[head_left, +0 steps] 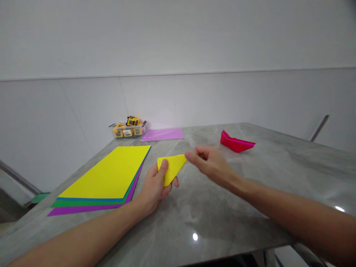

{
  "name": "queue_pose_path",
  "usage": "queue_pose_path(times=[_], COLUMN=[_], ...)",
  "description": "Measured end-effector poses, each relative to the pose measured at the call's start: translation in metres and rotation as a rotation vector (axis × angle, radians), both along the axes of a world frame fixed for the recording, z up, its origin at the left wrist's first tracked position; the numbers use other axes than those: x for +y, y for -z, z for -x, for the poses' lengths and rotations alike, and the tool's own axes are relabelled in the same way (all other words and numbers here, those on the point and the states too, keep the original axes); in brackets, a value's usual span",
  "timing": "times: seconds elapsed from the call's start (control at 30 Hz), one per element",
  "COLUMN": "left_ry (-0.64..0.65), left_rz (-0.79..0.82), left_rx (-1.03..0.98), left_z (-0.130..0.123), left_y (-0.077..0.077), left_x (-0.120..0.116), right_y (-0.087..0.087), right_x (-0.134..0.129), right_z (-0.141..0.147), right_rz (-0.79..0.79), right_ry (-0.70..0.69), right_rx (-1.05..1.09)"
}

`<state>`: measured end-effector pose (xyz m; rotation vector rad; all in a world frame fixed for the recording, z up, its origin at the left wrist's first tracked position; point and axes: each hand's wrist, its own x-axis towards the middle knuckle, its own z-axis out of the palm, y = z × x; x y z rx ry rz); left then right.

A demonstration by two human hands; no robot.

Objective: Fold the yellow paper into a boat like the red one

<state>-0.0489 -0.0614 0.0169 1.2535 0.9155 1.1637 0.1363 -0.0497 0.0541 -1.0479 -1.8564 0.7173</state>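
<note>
My left hand (154,187) holds a folded yellow paper (171,167) just above the grey marble table (222,207), thumb pressed on its near face. My right hand (210,161) pinches the paper's right-hand corner between thumb and forefinger. The paper is folded into a small pointed, roughly triangular shape. Both forearms reach in from the bottom edge.
A stack of coloured sheets (108,178), yellow on top over blue, green and purple, lies left of my hands. A folded red paper boat (236,142) sits behind my right hand. A purple sheet (162,134) and a clear box of yellow toys (128,129) stand by the wall.
</note>
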Motion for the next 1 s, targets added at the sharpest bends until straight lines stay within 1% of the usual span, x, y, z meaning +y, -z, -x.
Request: queue_pose_path(times=[0.07,0.1,0.17,0.23,0.37,0.5,0.6,0.7,0.8,0.9,1.0], left_ry=[0.017,0.027,0.053,0.089,0.164,0.179,0.159,0.157,0.133,0.092,0.089], left_rz=[-0.017,-0.012,0.016,0.039,0.033,0.026,0.021,0.034,0.061,0.080,0.103], left_rx=[-0.006,-0.003,0.007,0.037,0.140,0.149,0.149,0.139,0.106,0.092,0.089], left_z=[-0.001,-0.002,-0.003,-0.004,-0.004,-0.006,-0.007,-0.008,-0.011,-0.012,-0.012], left_y=[0.000,0.000,-0.001,-0.001,0.000,0.002,0.002,-0.001,-0.004,-0.006,-0.005], left_x=[-0.001,-0.002,-0.005,-0.006,-0.006,-0.005,-0.005,-0.006,-0.007,-0.007,-0.006], right_y=[0.014,0.022,0.036,0.044,0.049,0.049,0.047,0.046,0.046,0.048,0.050], right_x=[-0.001,-0.001,-0.002,-0.003,-0.004,-0.006,-0.006,-0.003,0.004,0.012,0.018], right_z=[0.014,0.021,0.032,0.037,0.033,0.031,0.034,0.036,0.036,0.035,0.033], right_rz=[0.109,0.190,0.251,0.270,0.336,0.418,0.437,0.497,0.551,0.566,0.559], right_ry=[-0.117,-0.225,-0.370,-0.462,-0.570,-0.587,-0.545,-0.495,-0.494,-0.504,-0.503], right_rx=[-0.028,-0.044,0.079,0.176,0.209,0.278,0.326,0.392,0.436,0.449,0.472])
